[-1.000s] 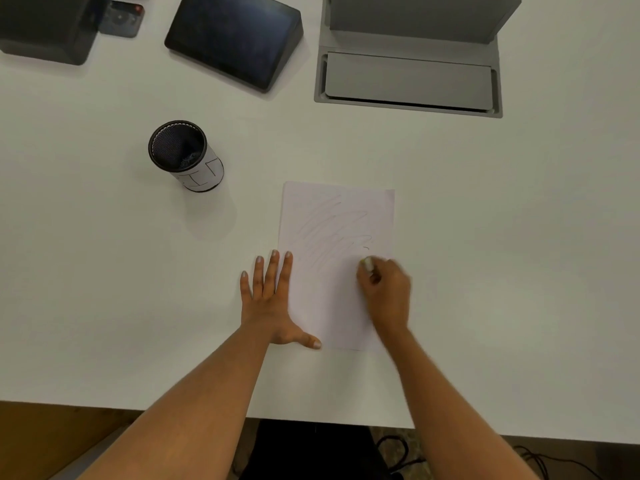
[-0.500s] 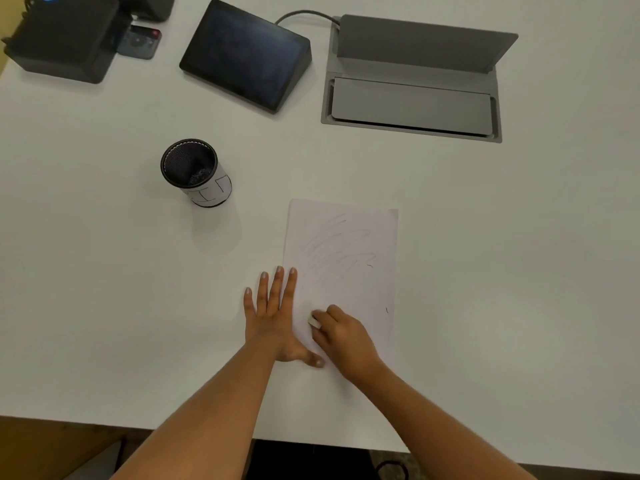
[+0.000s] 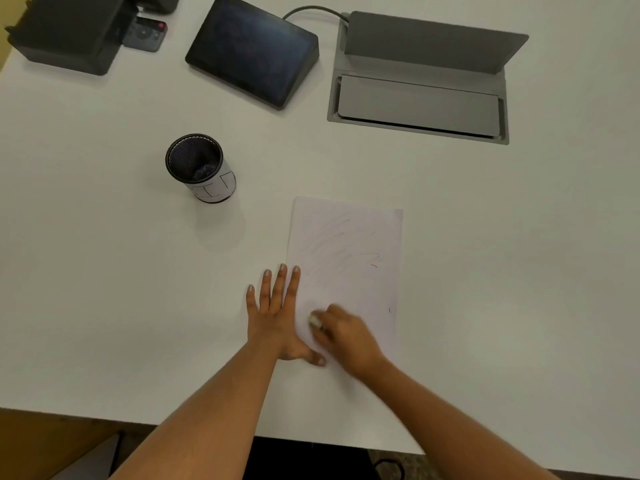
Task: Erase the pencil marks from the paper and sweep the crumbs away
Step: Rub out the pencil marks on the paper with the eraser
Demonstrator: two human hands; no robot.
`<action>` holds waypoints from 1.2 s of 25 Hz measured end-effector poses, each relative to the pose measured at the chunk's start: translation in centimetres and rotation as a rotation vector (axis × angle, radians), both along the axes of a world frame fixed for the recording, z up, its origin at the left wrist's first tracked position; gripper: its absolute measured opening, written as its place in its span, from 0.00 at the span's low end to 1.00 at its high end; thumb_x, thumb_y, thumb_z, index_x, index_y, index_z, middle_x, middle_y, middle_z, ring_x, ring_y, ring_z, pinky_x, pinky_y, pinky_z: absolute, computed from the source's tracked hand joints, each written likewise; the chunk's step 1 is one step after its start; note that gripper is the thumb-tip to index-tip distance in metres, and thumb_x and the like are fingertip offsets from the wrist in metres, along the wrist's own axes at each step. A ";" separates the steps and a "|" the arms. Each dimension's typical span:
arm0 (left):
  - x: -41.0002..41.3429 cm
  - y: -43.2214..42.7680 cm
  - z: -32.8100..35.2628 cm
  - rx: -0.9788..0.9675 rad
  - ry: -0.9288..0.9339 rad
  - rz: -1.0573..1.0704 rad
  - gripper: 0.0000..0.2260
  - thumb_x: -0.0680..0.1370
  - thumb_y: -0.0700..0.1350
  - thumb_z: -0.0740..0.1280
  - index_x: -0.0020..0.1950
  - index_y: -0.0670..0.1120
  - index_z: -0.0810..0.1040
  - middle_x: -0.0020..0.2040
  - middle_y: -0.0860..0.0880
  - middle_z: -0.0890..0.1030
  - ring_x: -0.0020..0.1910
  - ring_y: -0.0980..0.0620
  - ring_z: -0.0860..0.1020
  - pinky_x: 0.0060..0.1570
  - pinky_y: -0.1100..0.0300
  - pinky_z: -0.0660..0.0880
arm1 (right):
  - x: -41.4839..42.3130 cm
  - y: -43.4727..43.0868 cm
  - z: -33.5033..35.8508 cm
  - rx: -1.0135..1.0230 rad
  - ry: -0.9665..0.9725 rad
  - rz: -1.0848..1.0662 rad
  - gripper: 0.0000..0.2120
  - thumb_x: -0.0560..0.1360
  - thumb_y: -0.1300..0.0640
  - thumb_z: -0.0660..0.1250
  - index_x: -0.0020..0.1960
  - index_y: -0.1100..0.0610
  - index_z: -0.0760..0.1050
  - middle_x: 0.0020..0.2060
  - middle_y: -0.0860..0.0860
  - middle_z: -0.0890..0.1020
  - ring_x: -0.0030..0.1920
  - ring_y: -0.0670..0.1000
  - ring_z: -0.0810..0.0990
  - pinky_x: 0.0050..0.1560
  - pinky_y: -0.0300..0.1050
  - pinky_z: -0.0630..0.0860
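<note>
A white sheet of paper (image 3: 349, 251) lies on the white table (image 3: 104, 289), with faint pencil scribbles across its upper half and a few small dark flecks near its right side. My left hand (image 3: 277, 317) lies flat with fingers spread on the paper's left edge, pinning it. My right hand (image 3: 343, 336) rests on the lower left part of the sheet, fingers closed on a small white eraser (image 3: 314, 320) that touches the paper beside my left hand. The paper's lower edge is hidden under my hands.
A black mesh pen cup (image 3: 201, 168) stands to the upper left of the paper. Further back are a dark tablet stand (image 3: 252, 51), a grey cable box with raised lid (image 3: 420, 81), a black device (image 3: 65, 32) and a small remote (image 3: 145, 32).
My right hand with the eraser moved from the paper's right middle down to its lower left, next to my left hand. The left hand stayed in place.
</note>
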State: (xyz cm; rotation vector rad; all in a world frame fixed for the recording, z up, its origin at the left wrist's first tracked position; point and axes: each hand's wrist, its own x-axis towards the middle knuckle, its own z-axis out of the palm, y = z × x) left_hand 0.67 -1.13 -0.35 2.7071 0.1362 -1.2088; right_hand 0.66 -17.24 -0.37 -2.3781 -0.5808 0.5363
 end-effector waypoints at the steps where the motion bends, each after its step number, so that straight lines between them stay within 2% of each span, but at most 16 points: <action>1: 0.0 0.1 0.0 -0.004 -0.002 -0.001 0.75 0.52 0.78 0.72 0.70 0.52 0.16 0.70 0.49 0.16 0.71 0.43 0.20 0.71 0.37 0.28 | 2.7 -0.7 0.0 -0.029 -0.011 -0.084 0.08 0.76 0.55 0.64 0.42 0.59 0.77 0.35 0.53 0.74 0.32 0.54 0.74 0.33 0.44 0.70; 3: 0.0 0.2 0.1 -0.009 -0.009 -0.002 0.75 0.51 0.79 0.71 0.71 0.52 0.17 0.70 0.50 0.16 0.71 0.43 0.19 0.71 0.37 0.28 | 7.8 -2.6 0.0 -0.100 -0.105 -0.279 0.08 0.76 0.56 0.66 0.39 0.58 0.75 0.34 0.49 0.71 0.33 0.49 0.69 0.33 0.42 0.63; 5: -0.1 0.2 0.1 -0.013 -0.008 -0.003 0.75 0.51 0.79 0.71 0.71 0.52 0.17 0.71 0.49 0.17 0.71 0.43 0.20 0.72 0.37 0.28 | 8.8 -3.0 -0.5 -0.085 -0.143 -0.410 0.07 0.76 0.57 0.67 0.40 0.59 0.76 0.34 0.49 0.71 0.33 0.49 0.70 0.33 0.39 0.60; 6: -0.1 0.2 0.1 -0.015 -0.007 -0.002 0.75 0.51 0.79 0.71 0.71 0.52 0.17 0.71 0.49 0.17 0.71 0.43 0.20 0.72 0.37 0.29 | 7.2 -2.1 -0.5 -0.063 -0.119 -0.383 0.06 0.76 0.57 0.66 0.42 0.59 0.77 0.35 0.50 0.72 0.34 0.51 0.71 0.35 0.40 0.62; 8: -0.1 0.1 0.2 -0.014 0.000 0.006 0.75 0.52 0.79 0.72 0.70 0.52 0.16 0.72 0.49 0.17 0.71 0.43 0.20 0.73 0.36 0.29 | 1.0 0.3 -0.1 -0.008 0.001 -0.143 0.07 0.76 0.56 0.65 0.46 0.59 0.78 0.36 0.54 0.76 0.34 0.55 0.76 0.35 0.44 0.71; 10: 0.0 0.1 0.3 -0.014 0.000 0.006 0.75 0.52 0.79 0.72 0.70 0.52 0.16 0.71 0.49 0.17 0.71 0.43 0.20 0.73 0.37 0.29 | -1.0 -0.3 -0.4 0.022 -0.008 -0.030 0.10 0.75 0.54 0.63 0.48 0.59 0.79 0.37 0.55 0.77 0.34 0.57 0.78 0.33 0.47 0.74; 14: 0.1 0.1 0.3 -0.018 -0.001 0.004 0.75 0.51 0.79 0.72 0.70 0.52 0.16 0.69 0.50 0.15 0.70 0.44 0.19 0.72 0.37 0.28 | 7.9 -5.9 0.0 -0.136 -0.156 -0.422 0.07 0.76 0.56 0.66 0.42 0.59 0.78 0.34 0.53 0.74 0.35 0.56 0.76 0.36 0.43 0.67; 16: 0.0 0.2 0.3 -0.022 0.000 0.009 0.76 0.50 0.79 0.71 0.70 0.53 0.16 0.69 0.51 0.15 0.70 0.44 0.18 0.72 0.37 0.28 | 9.2 -7.0 -0.2 -0.108 -0.192 -0.568 0.06 0.75 0.58 0.68 0.42 0.60 0.78 0.33 0.54 0.75 0.35 0.56 0.76 0.35 0.44 0.68; 17: 0.0 0.1 0.3 -0.022 -0.003 0.010 0.76 0.50 0.79 0.71 0.70 0.53 0.16 0.69 0.51 0.15 0.70 0.44 0.19 0.72 0.37 0.29 | 8.0 -6.1 -0.1 -0.092 -0.188 -0.525 0.06 0.75 0.59 0.68 0.41 0.60 0.78 0.34 0.55 0.75 0.35 0.57 0.76 0.36 0.45 0.69; 19: -0.1 0.2 0.3 -0.022 -0.004 0.017 0.75 0.50 0.79 0.71 0.70 0.53 0.16 0.70 0.50 0.16 0.71 0.44 0.19 0.73 0.36 0.29 | 2.5 -2.5 0.0 -0.041 -0.062 -0.240 0.05 0.76 0.58 0.66 0.45 0.59 0.79 0.37 0.55 0.77 0.36 0.57 0.77 0.37 0.47 0.74; 21: 0.0 0.1 0.4 -0.023 0.007 0.012 0.75 0.50 0.79 0.71 0.69 0.53 0.15 0.70 0.50 0.16 0.71 0.44 0.19 0.73 0.36 0.29 | -0.6 -1.8 -0.4 -0.010 -0.041 -0.005 0.09 0.75 0.56 0.63 0.49 0.59 0.79 0.39 0.55 0.77 0.36 0.57 0.78 0.36 0.47 0.76; 23: 0.0 0.1 0.4 -0.020 0.000 0.013 0.76 0.50 0.79 0.71 0.70 0.53 0.16 0.69 0.50 0.15 0.71 0.44 0.19 0.73 0.37 0.30 | 3.4 -3.8 -0.5 -0.023 -0.069 -0.127 0.07 0.76 0.55 0.64 0.43 0.58 0.77 0.35 0.53 0.75 0.35 0.56 0.77 0.36 0.45 0.72; 25: 0.0 0.1 0.4 -0.022 -0.005 0.018 0.76 0.49 0.80 0.71 0.71 0.53 0.17 0.70 0.51 0.16 0.71 0.44 0.20 0.73 0.37 0.29 | 9.0 -6.9 -0.3 -0.123 -0.158 -0.385 0.09 0.76 0.56 0.66 0.39 0.58 0.76 0.33 0.50 0.72 0.34 0.54 0.74 0.35 0.42 0.64; 27: 0.0 0.1 0.4 -0.025 -0.005 0.014 0.76 0.49 0.80 0.71 0.71 0.53 0.17 0.70 0.51 0.16 0.72 0.44 0.20 0.73 0.37 0.29 | 11.3 -8.0 -0.3 -0.108 -0.179 -0.569 0.09 0.75 0.57 0.66 0.38 0.59 0.75 0.32 0.51 0.72 0.33 0.54 0.73 0.35 0.42 0.62; 28: 0.0 0.1 0.4 -0.025 -0.004 0.014 0.76 0.49 0.80 0.71 0.71 0.53 0.17 0.70 0.51 0.16 0.72 0.44 0.20 0.73 0.37 0.29 | 10.4 -7.0 -0.2 -0.108 -0.172 -0.545 0.09 0.75 0.58 0.66 0.38 0.59 0.75 0.33 0.51 0.72 0.34 0.55 0.73 0.35 0.42 0.62; 30: 0.0 0.1 0.3 -0.025 0.000 0.015 0.76 0.49 0.80 0.71 0.71 0.52 0.17 0.70 0.50 0.16 0.72 0.44 0.20 0.72 0.37 0.29 | 5.2 -3.0 0.1 -0.067 -0.069 -0.284 0.06 0.76 0.58 0.65 0.42 0.58 0.76 0.36 0.52 0.74 0.36 0.57 0.76 0.36 0.43 0.65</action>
